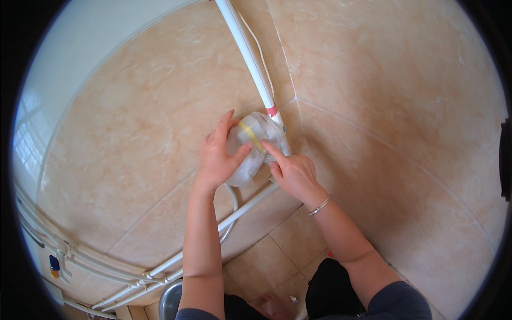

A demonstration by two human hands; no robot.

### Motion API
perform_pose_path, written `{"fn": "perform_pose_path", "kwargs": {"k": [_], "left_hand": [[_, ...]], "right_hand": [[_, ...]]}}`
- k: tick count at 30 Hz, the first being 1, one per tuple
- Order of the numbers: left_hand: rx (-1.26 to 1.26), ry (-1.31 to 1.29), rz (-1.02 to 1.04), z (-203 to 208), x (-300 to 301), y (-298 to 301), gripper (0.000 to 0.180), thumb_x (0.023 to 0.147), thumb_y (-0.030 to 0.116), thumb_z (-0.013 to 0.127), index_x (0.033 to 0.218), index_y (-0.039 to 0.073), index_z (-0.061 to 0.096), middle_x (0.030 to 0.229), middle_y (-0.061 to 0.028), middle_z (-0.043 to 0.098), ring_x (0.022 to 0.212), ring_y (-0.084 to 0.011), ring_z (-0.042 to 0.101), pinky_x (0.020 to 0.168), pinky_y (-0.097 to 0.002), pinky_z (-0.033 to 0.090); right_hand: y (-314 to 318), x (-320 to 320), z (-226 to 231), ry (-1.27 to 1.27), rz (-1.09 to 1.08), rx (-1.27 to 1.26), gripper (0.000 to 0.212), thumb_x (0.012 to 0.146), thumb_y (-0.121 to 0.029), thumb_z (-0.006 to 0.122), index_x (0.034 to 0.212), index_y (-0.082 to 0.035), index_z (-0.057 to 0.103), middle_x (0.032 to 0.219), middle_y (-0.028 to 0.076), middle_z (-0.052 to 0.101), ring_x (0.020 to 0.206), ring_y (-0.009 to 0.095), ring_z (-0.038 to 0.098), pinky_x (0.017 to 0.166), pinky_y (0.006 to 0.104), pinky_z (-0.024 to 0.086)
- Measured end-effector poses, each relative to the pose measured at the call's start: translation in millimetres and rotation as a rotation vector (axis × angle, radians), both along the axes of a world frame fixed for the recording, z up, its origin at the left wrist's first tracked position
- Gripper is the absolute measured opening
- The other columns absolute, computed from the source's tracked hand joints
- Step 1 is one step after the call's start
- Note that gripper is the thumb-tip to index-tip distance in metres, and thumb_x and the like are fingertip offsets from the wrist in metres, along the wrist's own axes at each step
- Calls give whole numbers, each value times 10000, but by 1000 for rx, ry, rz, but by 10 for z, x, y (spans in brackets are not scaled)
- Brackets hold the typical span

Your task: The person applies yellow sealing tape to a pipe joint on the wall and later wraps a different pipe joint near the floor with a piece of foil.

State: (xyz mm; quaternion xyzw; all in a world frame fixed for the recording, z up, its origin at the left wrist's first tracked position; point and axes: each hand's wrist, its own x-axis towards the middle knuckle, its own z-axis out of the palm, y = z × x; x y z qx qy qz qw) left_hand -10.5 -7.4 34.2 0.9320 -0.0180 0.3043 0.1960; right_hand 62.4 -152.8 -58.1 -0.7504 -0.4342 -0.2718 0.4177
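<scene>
The bag [268,129] sits by the pipe [246,47], left of the corner [295,90]. The left grip [217,160] spreads wide against it; whether the right grip [296,172] pinches, I can't tell. Best keep it steady, pressing the strip [249,131] flat.

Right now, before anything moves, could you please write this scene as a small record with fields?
Left hand: fingers spread at the left side of a translucent plastic bundle
Right hand: index finger extended at the bundle's yellow strip; grip unclear
Bundle: beside the white pipe, near its red band
Right wrist: bangle
Background: beige tiled walls
</scene>
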Motion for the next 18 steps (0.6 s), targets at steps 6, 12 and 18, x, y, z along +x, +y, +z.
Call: {"fn": "perform_pose_path", "kwargs": {"k": [6, 12, 18], "left_hand": [[-133, -11, -5, -93, -93, 84, 638, 719, 151, 654, 1256, 39, 326, 1129, -172, 493, 1018, -284, 496, 884, -357, 382], [-155, -255, 63, -429, -620, 259, 448, 737, 85, 627, 1147, 24, 456, 1069, -143, 523, 996, -256, 503, 845, -334, 401], [-334, 271, -70, -881, -1307, 3, 224, 742, 55, 604, 956, 8, 561, 862, -120, 599, 796, -258, 574, 701, -335, 445]], "right_hand": [[-156, -43, 11, 300, 34, 77, 307, 789, -187, 527, 1095, -162, 517, 563, 67, 554, 501, 257, 536, 492, 351, 417], [-579, 146, 32, 724, 255, 180, 213, 849, -223, 509, 880, -36, 606, 608, -22, 493, 533, 71, 433, 481, 205, 358], [-1109, 166, -140, 961, 319, 125, 203, 856, -195, 496, 845, -24, 607, 637, -55, 472, 585, 19, 401, 508, 181, 344]]}}
